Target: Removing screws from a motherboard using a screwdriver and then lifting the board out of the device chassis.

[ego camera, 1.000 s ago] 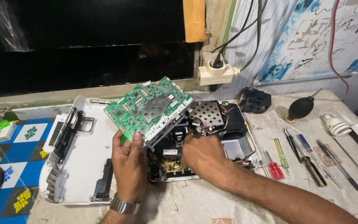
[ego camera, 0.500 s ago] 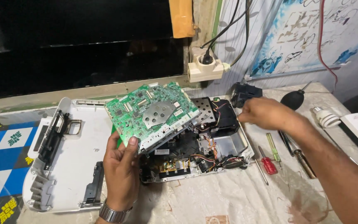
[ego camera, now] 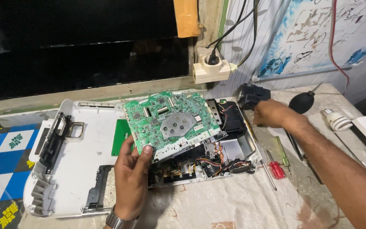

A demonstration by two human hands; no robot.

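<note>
While both hands work over the opened device:
Left hand (ego camera: 131,180): fingers pinched on the near-left corner of the green rectangular circuit board (ego camera: 172,118), tilted up above the white plastic open casing (ego camera: 247,146).
Right hand (ego camera: 272,113): fingers curled around a small black plastic block (ego camera: 251,95), beyond the red-handled screwdriver (ego camera: 275,167).
White plastic cover shell (ego camera: 79,161): left of the thumb.

The tilted green circuit board (ego camera: 172,118) roofs the open white plastic device chassis (ego camera: 250,148), leaving only its front edge reachable. The white plastic cover shell (ego camera: 77,169) fills the tabletop (ego camera: 242,203) to the left, and the red-handled screwdriver (ego camera: 276,168) and other tools crowd the right. Bare cloth-covered tabletop lies in front.
</note>
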